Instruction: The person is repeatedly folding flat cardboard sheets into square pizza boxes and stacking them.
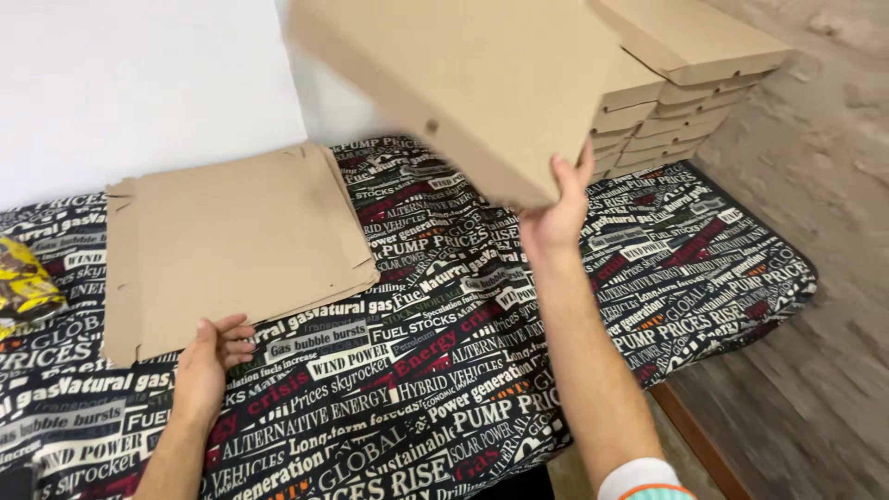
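My right hand point(558, 211) grips the near corner of a folded brown cardboard box point(463, 83), raised and tilted in the air over the bed. Behind it at the upper right stands a stack of folded cardboard boxes point(676, 102). My left hand point(211, 356) rests on the bed cover with its fingers curled, touching the near edge of a pile of flat, unfolded cardboard sheets point(231, 241) lying at the left.
The bed point(444, 370) wears a dark cover printed all over with words. A crumpled yellow and black bag point(23, 287) lies at the far left. A white wall is behind, and a brick-patterned floor point(815, 370) at the right.
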